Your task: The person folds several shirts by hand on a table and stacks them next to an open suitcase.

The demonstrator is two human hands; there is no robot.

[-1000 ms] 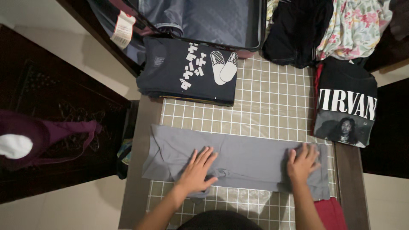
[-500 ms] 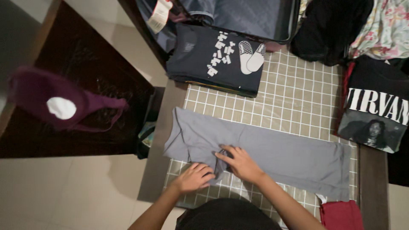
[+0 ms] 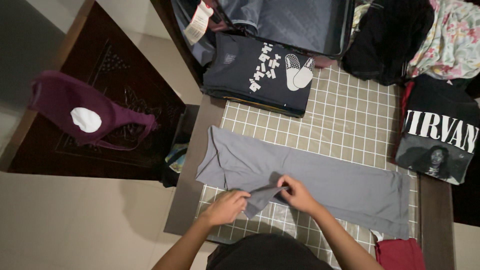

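Showing a grey garment (image 3: 320,182) laid flat in a long strip across the checked cloth of the bench (image 3: 345,120), its near edge lifted at the middle. Left hand (image 3: 226,206) is clenched on a small grey flap of that garment at the near edge; right hand (image 3: 297,192) pinches the same flap just beside it, the grip of each closed on fabric. At the far side of the bench lies a folded dark navy shirt (image 3: 260,75) with a white print, partly against an open suitcase (image 3: 295,22). To the right lies a folded black printed shirt (image 3: 440,132), with a floral fabric (image 3: 455,37) beyond it. A maroon garment (image 3: 85,117) rests on dark furniture at left.
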